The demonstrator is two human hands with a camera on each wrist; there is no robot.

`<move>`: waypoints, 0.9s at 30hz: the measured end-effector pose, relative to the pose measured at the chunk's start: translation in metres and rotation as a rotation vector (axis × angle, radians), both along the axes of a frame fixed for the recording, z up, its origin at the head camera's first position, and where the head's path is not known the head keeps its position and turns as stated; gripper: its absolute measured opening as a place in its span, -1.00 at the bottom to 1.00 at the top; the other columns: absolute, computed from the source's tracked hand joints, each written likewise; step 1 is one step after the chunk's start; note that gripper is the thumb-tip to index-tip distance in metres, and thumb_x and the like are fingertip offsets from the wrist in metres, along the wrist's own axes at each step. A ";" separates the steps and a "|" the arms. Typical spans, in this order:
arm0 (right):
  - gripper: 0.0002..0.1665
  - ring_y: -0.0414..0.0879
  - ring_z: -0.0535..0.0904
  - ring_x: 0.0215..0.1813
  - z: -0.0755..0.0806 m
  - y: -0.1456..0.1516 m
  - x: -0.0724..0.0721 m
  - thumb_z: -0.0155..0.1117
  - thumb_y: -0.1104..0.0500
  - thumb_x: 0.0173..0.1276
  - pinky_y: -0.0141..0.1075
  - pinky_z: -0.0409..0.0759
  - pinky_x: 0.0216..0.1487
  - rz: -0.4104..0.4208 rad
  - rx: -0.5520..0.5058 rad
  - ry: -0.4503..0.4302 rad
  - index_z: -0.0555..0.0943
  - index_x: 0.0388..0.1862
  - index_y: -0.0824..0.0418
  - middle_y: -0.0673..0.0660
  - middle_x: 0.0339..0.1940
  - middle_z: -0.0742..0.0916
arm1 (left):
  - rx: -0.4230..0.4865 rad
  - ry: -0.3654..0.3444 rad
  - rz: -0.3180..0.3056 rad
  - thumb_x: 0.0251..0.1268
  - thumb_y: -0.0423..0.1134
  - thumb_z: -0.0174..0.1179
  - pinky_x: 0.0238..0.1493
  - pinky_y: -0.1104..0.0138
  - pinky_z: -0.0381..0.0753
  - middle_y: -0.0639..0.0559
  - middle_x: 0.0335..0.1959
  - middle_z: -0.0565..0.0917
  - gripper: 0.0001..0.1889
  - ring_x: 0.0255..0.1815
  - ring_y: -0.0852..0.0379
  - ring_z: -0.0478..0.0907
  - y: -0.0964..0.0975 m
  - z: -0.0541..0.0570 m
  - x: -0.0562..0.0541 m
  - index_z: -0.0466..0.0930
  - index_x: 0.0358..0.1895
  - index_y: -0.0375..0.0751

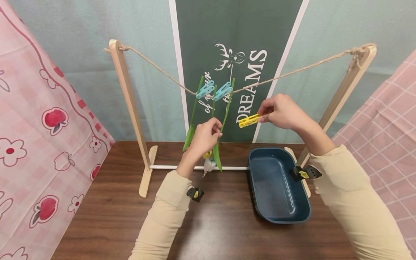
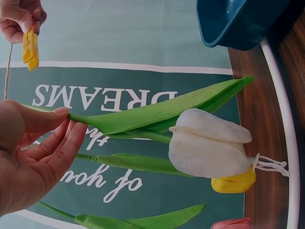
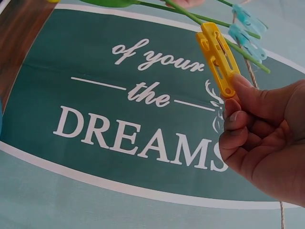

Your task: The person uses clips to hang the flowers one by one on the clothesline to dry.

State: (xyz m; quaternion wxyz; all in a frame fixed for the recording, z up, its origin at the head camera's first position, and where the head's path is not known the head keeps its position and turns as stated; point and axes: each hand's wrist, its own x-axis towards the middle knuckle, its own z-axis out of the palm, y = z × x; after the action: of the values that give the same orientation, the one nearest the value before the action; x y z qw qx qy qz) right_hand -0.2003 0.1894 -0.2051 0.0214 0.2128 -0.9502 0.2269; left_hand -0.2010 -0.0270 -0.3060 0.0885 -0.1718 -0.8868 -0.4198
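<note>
My left hand point(image 1: 205, 134) pinches the green stem of an artificial white tulip point(image 2: 209, 143) between thumb and fingertips. The tulip hangs head down, its stem top beside the rope point(image 1: 156, 66). Behind it, a yellow tulip point(image 2: 234, 182) is partly hidden; a pink tulip point(image 2: 231, 223) shows only at the left wrist view's edge. Two light-blue clothespins point(image 1: 223, 91) sit on the sagging rope by the stems. To the right, my right hand point(image 1: 282, 111) holds a yellow clothespin point(image 3: 217, 59) by one end, apart from the rope and stems.
Wooden posts point(image 1: 128, 97) carry the rope at both sides, joined low down by a white rod point(image 1: 175, 167). A dark blue basin point(image 1: 271, 191) stands on the brown table point(image 1: 214, 220) under my right forearm. A green and grey-blue cloth with lettering hangs behind.
</note>
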 end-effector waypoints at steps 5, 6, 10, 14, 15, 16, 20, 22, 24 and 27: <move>-0.97 0.01 0.44 -0.47 0.006 -0.002 0.000 0.26 0.38 0.13 -0.22 0.34 -0.46 -0.008 -0.008 0.011 0.61 -0.43 0.37 0.18 -0.52 0.65 | -0.003 -0.004 0.004 0.17 -0.41 0.18 -0.24 0.32 0.46 0.00 -0.44 0.55 -0.87 -0.39 0.13 0.51 0.000 0.000 0.000 0.49 -0.22 -0.28; -0.97 0.00 0.45 -0.47 0.008 -0.002 0.000 0.26 0.38 0.13 -0.22 0.34 -0.46 -0.010 -0.011 0.013 0.62 -0.43 0.37 0.18 -0.52 0.65 | -0.006 -0.003 0.005 0.17 -0.41 0.18 -0.24 0.32 0.46 0.00 -0.44 0.55 -0.87 -0.39 0.13 0.51 0.000 0.000 0.000 0.49 -0.22 -0.28; -0.96 0.00 0.46 -0.47 0.012 -0.003 -0.001 0.25 0.37 0.14 -0.22 0.34 -0.46 -0.015 -0.018 0.021 0.62 -0.43 0.37 0.18 -0.52 0.65 | -0.006 -0.004 0.002 0.18 -0.41 0.18 -0.25 0.33 0.46 0.01 -0.44 0.55 -0.87 -0.38 0.13 0.50 0.001 0.000 0.000 0.49 -0.22 -0.27; -0.95 0.01 0.46 -0.45 0.017 -0.003 -0.002 0.25 0.37 0.15 -0.22 0.34 -0.46 -0.029 -0.014 0.028 0.62 -0.41 0.37 0.19 -0.51 0.66 | 0.000 -0.006 0.000 0.17 -0.41 0.18 -0.26 0.33 0.46 0.00 -0.44 0.55 -0.88 -0.38 0.13 0.50 0.001 0.001 0.000 0.49 -0.22 -0.27; -0.95 0.02 0.45 -0.45 0.019 -0.003 -0.003 0.25 0.36 0.15 -0.22 0.34 -0.46 -0.034 -0.015 0.030 0.62 -0.41 0.37 0.20 -0.51 0.66 | 0.002 -0.006 0.000 0.17 -0.41 0.18 -0.26 0.33 0.46 0.00 -0.44 0.55 -0.87 -0.38 0.13 0.51 0.001 0.001 0.000 0.49 -0.22 -0.28; -0.95 0.02 0.45 -0.44 0.020 -0.003 -0.003 0.25 0.36 0.15 -0.22 0.34 -0.46 -0.040 -0.018 0.032 0.62 -0.40 0.37 0.20 -0.51 0.66 | 0.002 -0.005 -0.001 0.17 -0.41 0.18 -0.26 0.33 0.46 0.00 -0.43 0.55 -0.87 -0.38 0.13 0.51 0.001 0.001 0.000 0.49 -0.22 -0.28; -0.93 0.03 0.44 -0.42 0.026 -0.004 -0.005 0.25 0.35 0.16 -0.23 0.34 -0.46 -0.052 -0.022 0.050 0.62 -0.38 0.38 0.21 -0.49 0.66 | 0.003 -0.005 -0.002 0.17 -0.42 0.18 -0.26 0.32 0.46 -0.01 -0.44 0.55 -0.86 -0.38 0.12 0.50 0.000 0.002 0.001 0.50 -0.20 -0.32; -0.92 0.03 0.44 -0.42 0.029 -0.005 -0.006 0.26 0.34 0.16 -0.23 0.35 -0.46 -0.051 -0.020 0.060 0.63 -0.38 0.38 0.22 -0.47 0.66 | 0.003 -0.008 -0.002 0.17 -0.42 0.18 -0.26 0.32 0.46 0.00 -0.44 0.55 -0.86 -0.38 0.12 0.50 0.000 0.002 0.001 0.50 -0.20 -0.32; -0.92 0.03 0.44 -0.41 0.031 -0.005 -0.007 0.26 0.34 0.16 -0.23 0.35 -0.46 -0.049 -0.014 0.068 0.63 -0.39 0.38 0.22 -0.47 0.65 | 0.002 -0.010 -0.001 0.18 -0.41 0.18 -0.27 0.33 0.45 0.00 -0.44 0.54 -0.87 -0.39 0.13 0.49 0.001 0.003 0.001 0.49 -0.21 -0.30; -0.91 0.04 0.44 -0.41 0.034 -0.007 -0.008 0.27 0.34 0.16 -0.24 0.35 -0.46 -0.051 -0.007 0.071 0.63 -0.39 0.39 0.23 -0.47 0.65 | 0.005 -0.014 -0.004 0.18 -0.41 0.17 -0.27 0.33 0.45 0.00 -0.44 0.54 -0.88 -0.39 0.13 0.49 0.001 0.003 0.002 0.48 -0.23 -0.26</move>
State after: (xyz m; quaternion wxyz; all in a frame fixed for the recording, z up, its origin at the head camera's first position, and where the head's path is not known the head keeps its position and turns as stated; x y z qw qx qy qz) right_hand -0.2084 0.1825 -0.1714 0.0617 0.1963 -0.9531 0.2221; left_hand -0.1992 -0.0260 -0.3027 0.0821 -0.1704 -0.8860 -0.4233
